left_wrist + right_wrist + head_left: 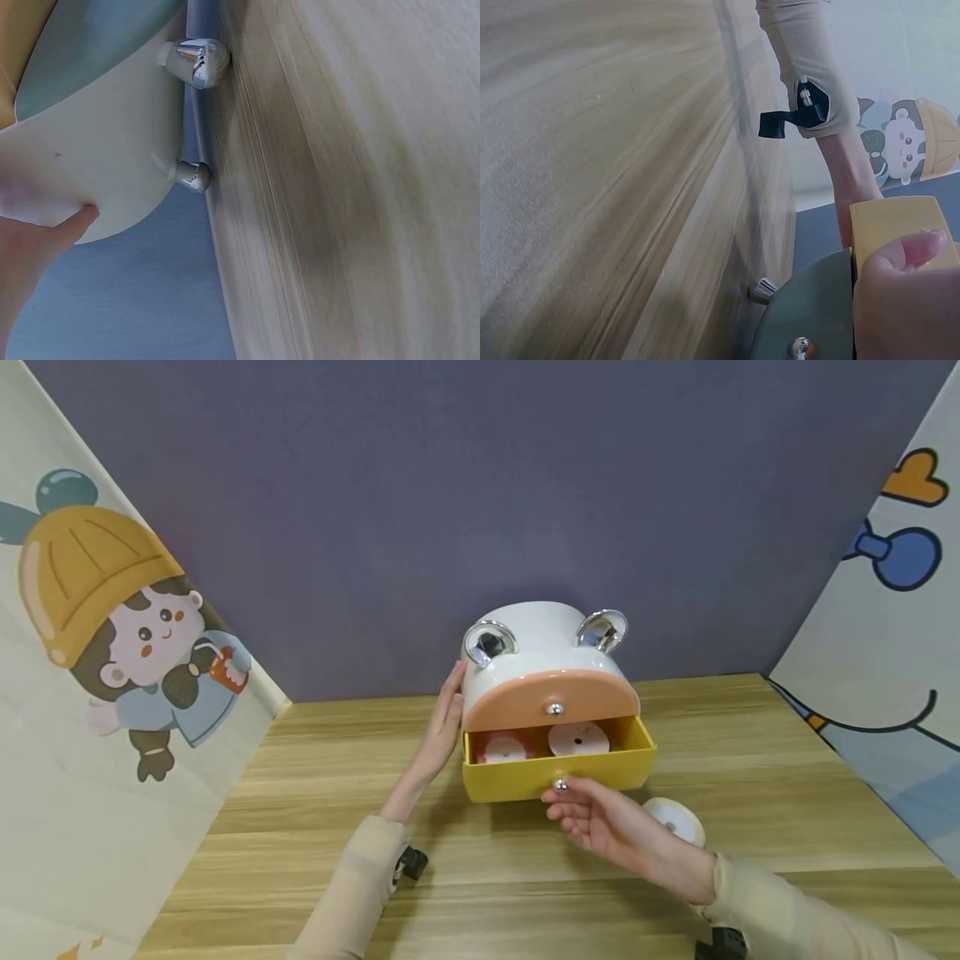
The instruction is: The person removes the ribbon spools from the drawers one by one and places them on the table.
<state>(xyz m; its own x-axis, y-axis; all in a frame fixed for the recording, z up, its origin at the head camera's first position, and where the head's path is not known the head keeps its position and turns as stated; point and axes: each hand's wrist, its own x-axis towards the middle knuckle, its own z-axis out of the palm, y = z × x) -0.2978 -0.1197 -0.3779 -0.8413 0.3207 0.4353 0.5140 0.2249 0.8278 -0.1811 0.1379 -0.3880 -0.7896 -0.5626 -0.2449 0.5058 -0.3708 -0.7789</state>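
Wood-grain counter [750, 793] in a small booth: purple back wall, cartoon-print panels L & R. Nearest the camera, both forearms in beige sleeves w/ black wrist-cam mounts.

Right hand [611, 827] reaches in palm-up from the near right; fingertips sit at the small chrome knob [559, 785] on the yellow drawer [558, 772]. Grip looks like a light pinch on the knob, narrow, fingers curled; right wrist view shows a thumb [907, 251] pressed against the yellow front. Knob is right at the fingertips, no gap seen. Just beside the wrist, a white tape roll [675, 820] lies flat on the counter, apart from the drawer.

Drawer stands part-way out of the white bear-shaped box [543, 652], so its inside shows: a red-and-white roll [504, 747] at left, a white roll [578, 739] at right, side by side. Above it, the peach upper drawer [551, 697] is closed, its own knob untouched.

Left hand [441, 727] lies flat on the box's left side, fingers straight, holding nothing. Judging by its place, it braces the box so it doesn't slide while the drawer moves. Left wrist view shows a fingertip [79, 219] on the white shell and two chrome feet [196, 61] on the counter.

Farthest: two chrome ears [600, 628] on top.
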